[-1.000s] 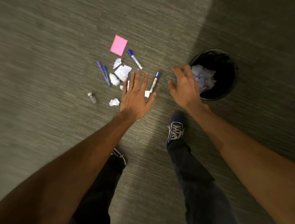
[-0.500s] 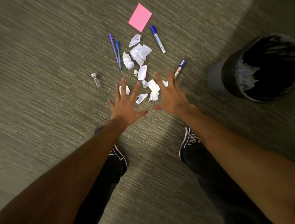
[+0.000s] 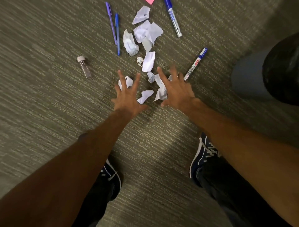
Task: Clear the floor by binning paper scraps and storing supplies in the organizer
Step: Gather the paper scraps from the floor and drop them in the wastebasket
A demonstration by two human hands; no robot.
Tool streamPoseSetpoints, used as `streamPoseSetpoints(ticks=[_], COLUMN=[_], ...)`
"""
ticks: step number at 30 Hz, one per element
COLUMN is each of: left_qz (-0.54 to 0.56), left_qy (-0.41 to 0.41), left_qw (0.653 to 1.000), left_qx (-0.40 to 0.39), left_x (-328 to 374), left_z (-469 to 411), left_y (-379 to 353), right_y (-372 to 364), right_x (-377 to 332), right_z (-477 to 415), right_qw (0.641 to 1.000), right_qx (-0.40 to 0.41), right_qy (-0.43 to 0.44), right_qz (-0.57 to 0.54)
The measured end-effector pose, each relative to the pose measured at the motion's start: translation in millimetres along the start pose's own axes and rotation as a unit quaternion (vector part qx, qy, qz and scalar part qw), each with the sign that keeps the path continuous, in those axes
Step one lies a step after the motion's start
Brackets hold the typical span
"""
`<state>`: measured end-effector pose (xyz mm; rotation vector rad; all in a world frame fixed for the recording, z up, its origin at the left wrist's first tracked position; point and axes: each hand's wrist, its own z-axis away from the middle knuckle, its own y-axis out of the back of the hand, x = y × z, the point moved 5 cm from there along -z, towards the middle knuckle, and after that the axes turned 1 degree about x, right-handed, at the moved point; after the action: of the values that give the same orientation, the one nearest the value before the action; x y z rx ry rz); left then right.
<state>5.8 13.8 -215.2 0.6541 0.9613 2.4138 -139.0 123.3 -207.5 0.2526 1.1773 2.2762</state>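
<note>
Several white paper scraps [image 3: 148,61] lie scattered on the grey carpet. My left hand [image 3: 128,97] hovers with fingers spread over a small scrap [image 3: 127,81]. My right hand [image 3: 175,90], also spread and holding nothing, covers part of a crumpled scrap [image 3: 161,92]; another scrap [image 3: 144,96] lies between the hands. A blue-capped marker [image 3: 195,64] lies just right of my right hand, and a second marker [image 3: 174,19] is farther up. Two pens [image 3: 114,29] lie side by side at upper left. A small clear vial [image 3: 84,66] lies to the left.
A black bin [image 3: 281,71] stands at the right edge, partly cut off. A corner of a pink sticky note [image 3: 150,1] shows at the top edge. My two dark blue shoes [image 3: 200,158] stand on the carpet below the hands.
Both hands have come down closer to the nearest scraps, fingers spread wider. The view has dropped nearer the floor, pushing the bin to the right edge and the pink note almost out.
</note>
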Motion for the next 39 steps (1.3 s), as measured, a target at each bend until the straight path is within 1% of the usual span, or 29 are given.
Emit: streamPoseSetpoints(ticks=[4, 8, 11, 15, 18, 22, 26, 30, 34, 39], left_qz=[0.012, 0.024, 0.016, -0.019, -0.005, -0.015, -0.027, -0.041, -0.036, 0.01], left_qy=[-0.001, -0.007, -0.015, -0.029, -0.029, -0.028, -0.035, -0.052, -0.064, -0.065], left_qw=[1.0, 0.999, 1.0, 0.999, 1.0, 0.999, 0.998, 0.996, 0.994, 0.99], left_qx=[0.021, 0.029, 0.006, -0.005, 0.005, 0.012, 0.036, 0.063, 0.077, 0.125], left_x=[8.0, 15.1, 18.6, 18.2, 14.9, 11.7, 13.3, 16.2, 19.9, 29.2], left_z=[-8.0, -20.5, -28.7, -33.3, -35.2, -35.6, -36.5, -34.4, -31.7, -11.9], left_y=[-0.2, 2.6, 3.4, 4.8, 11.9, 19.8, 25.5, 29.2, 33.5, 59.9], right_y=[0.2, 12.5, 23.0, 30.4, 29.9, 33.9, 34.7, 35.7, 39.2, 61.6], right_x=[-1.7, -10.1, -17.8, -26.5, -30.9, -33.6, -34.3, -34.7, -31.6, -24.8], right_z=[-11.3, -26.4, -39.9, -58.6, -65.8, -65.1, -59.0, -55.3, -49.0, -29.2], right_qw=[0.998, 0.995, 0.996, 0.998, 0.997, 0.995, 0.991, 0.988, 0.987, 0.989], right_qx=[-0.006, 0.026, 0.039, 0.015, -0.01, 0.016, 0.036, 0.033, 0.041, 0.068], right_qy=[-0.019, -0.007, 0.017, 0.048, 0.077, 0.101, 0.127, 0.143, 0.147, 0.129], right_qz=[-0.059, -0.094, -0.078, -0.044, -0.016, -0.01, 0.032, 0.057, 0.046, -0.006])
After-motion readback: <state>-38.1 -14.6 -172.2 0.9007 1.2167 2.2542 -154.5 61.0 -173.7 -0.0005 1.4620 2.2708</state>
